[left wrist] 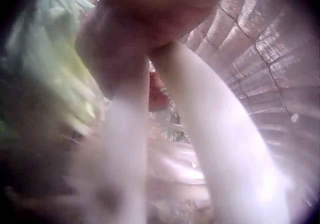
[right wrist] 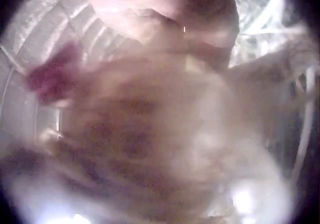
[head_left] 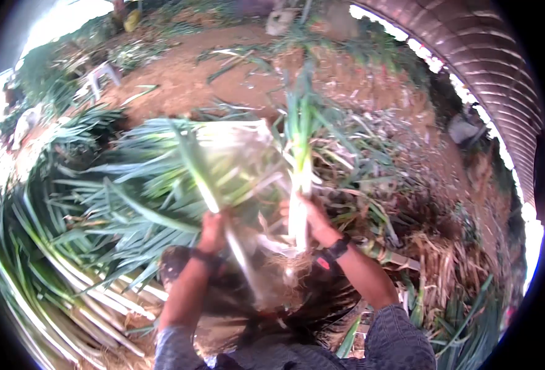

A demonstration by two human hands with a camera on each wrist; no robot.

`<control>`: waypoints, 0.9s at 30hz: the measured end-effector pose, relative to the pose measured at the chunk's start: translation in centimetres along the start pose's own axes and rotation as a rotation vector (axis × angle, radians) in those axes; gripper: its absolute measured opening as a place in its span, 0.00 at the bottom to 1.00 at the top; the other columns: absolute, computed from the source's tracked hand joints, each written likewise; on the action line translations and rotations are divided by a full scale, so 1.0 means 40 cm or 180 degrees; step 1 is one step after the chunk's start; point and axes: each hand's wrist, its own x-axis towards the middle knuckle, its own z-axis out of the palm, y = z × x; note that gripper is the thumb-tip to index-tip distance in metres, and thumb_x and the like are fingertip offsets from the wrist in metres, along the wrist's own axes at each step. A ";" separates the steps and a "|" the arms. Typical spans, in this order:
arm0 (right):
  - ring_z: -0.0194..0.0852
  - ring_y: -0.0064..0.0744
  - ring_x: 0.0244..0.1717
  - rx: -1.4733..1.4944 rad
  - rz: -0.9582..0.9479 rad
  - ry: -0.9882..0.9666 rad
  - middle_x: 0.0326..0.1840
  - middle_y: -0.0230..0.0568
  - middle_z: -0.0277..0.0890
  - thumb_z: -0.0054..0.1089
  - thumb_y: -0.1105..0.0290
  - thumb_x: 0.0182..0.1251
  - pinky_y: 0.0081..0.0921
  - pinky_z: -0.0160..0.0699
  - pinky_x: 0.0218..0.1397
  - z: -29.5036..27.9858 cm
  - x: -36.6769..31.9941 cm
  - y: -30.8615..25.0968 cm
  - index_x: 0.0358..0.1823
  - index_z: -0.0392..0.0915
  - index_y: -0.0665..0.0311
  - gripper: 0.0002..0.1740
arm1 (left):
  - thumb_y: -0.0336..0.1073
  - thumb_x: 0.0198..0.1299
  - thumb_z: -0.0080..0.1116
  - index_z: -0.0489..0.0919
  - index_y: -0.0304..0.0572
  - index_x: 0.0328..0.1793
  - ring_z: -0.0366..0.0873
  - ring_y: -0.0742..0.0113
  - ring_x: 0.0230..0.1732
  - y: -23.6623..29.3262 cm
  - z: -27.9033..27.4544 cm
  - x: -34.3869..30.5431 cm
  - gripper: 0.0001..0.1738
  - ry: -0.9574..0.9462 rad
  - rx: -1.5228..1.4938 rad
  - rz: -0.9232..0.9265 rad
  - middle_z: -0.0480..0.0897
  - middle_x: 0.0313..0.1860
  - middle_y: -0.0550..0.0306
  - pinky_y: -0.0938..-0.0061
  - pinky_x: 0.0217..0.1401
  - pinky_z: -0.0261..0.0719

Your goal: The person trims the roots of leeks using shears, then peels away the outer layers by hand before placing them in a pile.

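Note:
My left hand grips long green onions by their white stalks, which slant down toward my lap. In the left wrist view, two thick white stalks come out below the curled fingers. My right hand holds an upright bunch of green onions around the white part, leaves up and stringy roots hanging below. Blurred brown roots and peel fill the right wrist view beneath the right hand.
A broad heap of green onions lies in front and left, with long-stalked ones nearer me. Leaf scraps and dry roots cover the ground at right. A white stool stands far left on bare soil.

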 end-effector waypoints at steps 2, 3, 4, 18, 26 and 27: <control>0.85 0.43 0.50 0.0038 0.1134 -0.0571 0.55 0.49 0.83 0.61 0.53 0.74 0.33 0.88 0.45 -0.023 0.131 0.217 0.53 0.78 0.67 0.22 | 0.60 0.62 0.67 0.76 0.31 0.62 0.84 0.59 0.38 -0.068 -0.033 -0.013 0.38 -0.0616 0.0211 0.0163 0.84 0.40 0.51 0.58 0.38 0.89; 0.84 0.37 0.49 0.0181 0.1374 -0.0346 0.51 0.42 0.84 0.63 0.54 0.72 0.32 0.85 0.49 0.055 0.089 0.241 0.54 0.79 0.66 0.21 | 0.59 0.63 0.67 0.78 0.32 0.62 0.83 0.62 0.40 -0.054 0.005 -0.044 0.36 -0.0463 -0.0189 -0.0462 0.84 0.42 0.52 0.62 0.39 0.88; 0.82 0.32 0.45 -0.0372 0.1061 -0.0211 0.47 0.37 0.83 0.64 0.57 0.71 0.31 0.83 0.47 0.051 0.106 0.317 0.52 0.81 0.65 0.19 | 0.55 0.64 0.66 0.79 0.35 0.61 0.82 0.66 0.41 -0.156 -0.064 -0.030 0.31 -0.0018 0.0305 -0.0231 0.84 0.43 0.55 0.65 0.41 0.85; 0.70 0.22 0.24 0.0214 -0.0324 -0.0017 0.30 0.33 0.71 0.56 0.68 0.78 0.23 0.73 0.18 0.086 -0.025 0.050 0.47 0.72 0.63 0.07 | 0.49 0.65 0.64 0.78 0.38 0.44 0.78 0.67 0.27 -0.095 -0.030 -0.066 0.19 0.1433 -0.0025 -0.0296 0.80 0.29 0.56 0.72 0.29 0.77; 0.66 0.19 0.18 -0.0546 -0.1330 0.0016 0.26 0.29 0.69 0.55 0.71 0.78 0.19 0.68 0.19 0.089 -0.044 0.065 0.50 0.68 0.62 0.07 | 0.38 0.70 0.63 0.77 0.39 0.42 0.71 0.78 0.24 -0.113 0.053 -0.122 0.10 0.1207 0.1167 0.0592 0.78 0.27 0.67 0.79 0.25 0.68; 0.66 0.19 0.18 -0.0825 -0.1508 -0.0047 0.26 0.28 0.69 0.55 0.71 0.78 0.19 0.67 0.19 0.064 -0.001 0.082 0.50 0.68 0.63 0.07 | 0.38 0.71 0.61 0.77 0.40 0.43 0.71 0.78 0.24 -0.111 0.074 -0.112 0.09 0.1220 0.1028 0.0665 0.78 0.27 0.67 0.79 0.26 0.68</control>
